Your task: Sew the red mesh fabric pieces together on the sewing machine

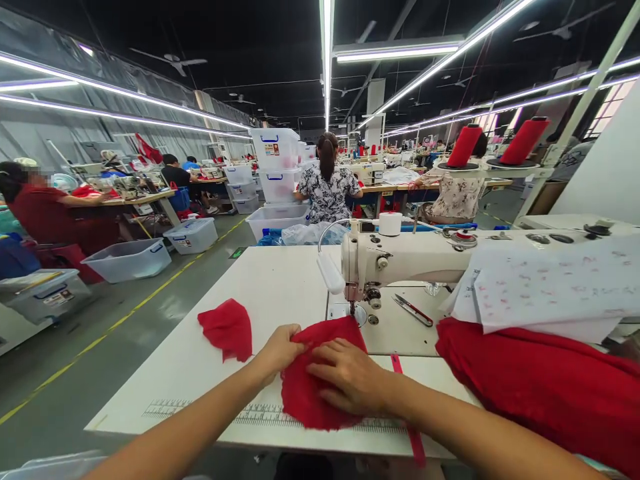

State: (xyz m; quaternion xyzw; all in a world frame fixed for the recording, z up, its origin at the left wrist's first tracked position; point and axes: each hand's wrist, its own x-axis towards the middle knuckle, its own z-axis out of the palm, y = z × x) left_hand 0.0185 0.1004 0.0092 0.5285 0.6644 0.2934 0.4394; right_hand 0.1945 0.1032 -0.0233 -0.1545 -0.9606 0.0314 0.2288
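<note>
Head view, rounded red cloth, ragged lower edge, left hand pinching its side, right hand spread on top.

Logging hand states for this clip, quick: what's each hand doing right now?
Left hand: closed, holding the left edge of the red cloth.
Right hand: open, resting on top of that cloth.

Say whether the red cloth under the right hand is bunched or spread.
Spread: the red cloth lies broadly flat beneath the right hand.
</note>
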